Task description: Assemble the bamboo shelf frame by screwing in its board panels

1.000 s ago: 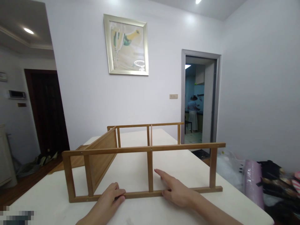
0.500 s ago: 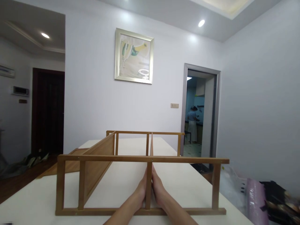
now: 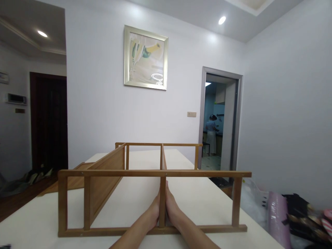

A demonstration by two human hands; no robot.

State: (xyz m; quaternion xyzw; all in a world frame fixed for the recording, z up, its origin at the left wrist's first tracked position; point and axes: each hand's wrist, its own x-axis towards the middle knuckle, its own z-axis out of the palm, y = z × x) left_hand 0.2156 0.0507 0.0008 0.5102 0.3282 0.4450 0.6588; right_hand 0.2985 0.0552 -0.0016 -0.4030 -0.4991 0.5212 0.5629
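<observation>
A light-brown wooden ladder-like rack frame (image 3: pixel 153 173) stands on edge across the white worktop (image 3: pixel 33 221), near its front edge. Left hand (image 3: pixel 155 210) and right hand (image 3: pixel 170 207) reach through and press flat, fingers together, against either side of the middle upright. Bare worktop lies open left and right of them.

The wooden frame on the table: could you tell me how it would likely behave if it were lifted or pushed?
The wooden frame is thin slats with open gaps, so it is probably light for its size. It looks stiff, though the joints may flex. The left hand and right hand flank its middle upright; on the smooth table it would likely slide rather than tip.
</observation>
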